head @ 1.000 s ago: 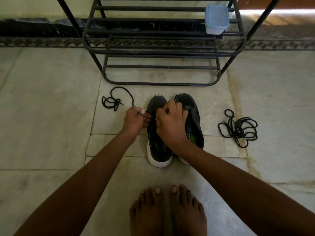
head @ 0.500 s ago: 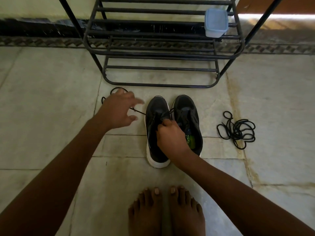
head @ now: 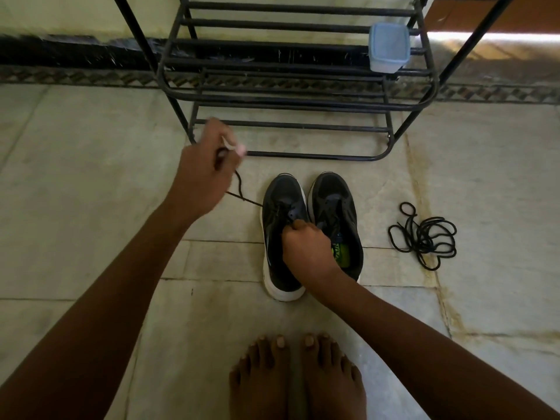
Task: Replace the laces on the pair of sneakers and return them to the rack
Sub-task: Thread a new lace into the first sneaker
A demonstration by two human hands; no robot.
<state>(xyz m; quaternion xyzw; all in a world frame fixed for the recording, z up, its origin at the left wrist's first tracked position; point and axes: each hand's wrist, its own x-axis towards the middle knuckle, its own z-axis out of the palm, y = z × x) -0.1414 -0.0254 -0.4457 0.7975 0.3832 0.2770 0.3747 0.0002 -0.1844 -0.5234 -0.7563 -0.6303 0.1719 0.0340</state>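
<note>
The left hand [head: 203, 171] was raised off the floor to the left of the shoes, its fingers curled round a black lace [head: 242, 194]; motion blur smeared the fingertips, so the exact pinch could not be made out. From that hand the lace ran down and to the right in a loose kink, then straight into the eyelets of the left sneaker [head: 283, 237]. The right hand [head: 307, 248] lay over the throat of that same sneaker, fingers bunched and thumb forward, gripping the shoe at the lacing area; whether it also held the other end of the lace could not be told.

The left sneaker was black with a white sole and stood on the floor, toe pointing toward the rack. The right sneaker [head: 335, 213] stood just beside it, touching along the inner edge, with a green insole label showing behind the right hand. Well to the right of the pair, a second black lace [head: 424, 237] lay in a loose tangle on the stone floor [head: 91, 177].

Beyond the toes of the shoes stood the black metal shoe rack [head: 288, 95], against the wall. A pale blue lidded plastic container [head: 388, 47] sat on an upper tier at its right end. The person's bare feet [head: 297, 380] rested together on the floor at the near edge of view.
</note>
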